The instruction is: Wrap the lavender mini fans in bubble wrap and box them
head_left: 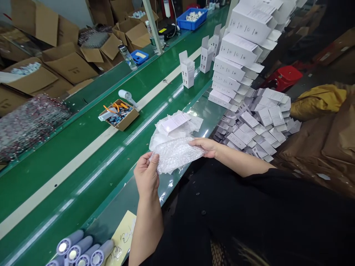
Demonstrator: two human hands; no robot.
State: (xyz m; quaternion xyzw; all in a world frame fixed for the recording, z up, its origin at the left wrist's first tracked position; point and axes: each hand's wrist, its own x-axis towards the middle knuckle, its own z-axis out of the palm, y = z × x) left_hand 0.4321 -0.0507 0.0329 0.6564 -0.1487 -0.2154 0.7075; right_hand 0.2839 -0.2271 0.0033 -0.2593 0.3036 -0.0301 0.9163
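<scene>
A clear bubble wrap bag [177, 155] is stretched between my two hands over the bench edge. My left hand [147, 168] pinches its left end, thumb on top. At the opposite end, my right hand [203, 147] has its fingers closed on the bag's edge. Whether anything lies inside the bag I cannot tell. Just beyond it, a folded printed leaflet [175, 123] rests on a loose pile of more bubble wrap bags [195, 123].
Several purple cylindrical devices [74, 251] lie at lower left. A small carton [124, 120] with orange-handled pliers stands on the green conveyor [69, 159]. White open boxes [188, 72] stand farther along it. Stacked white boxes [231, 66] rise at right above piled leaflets [257, 122].
</scene>
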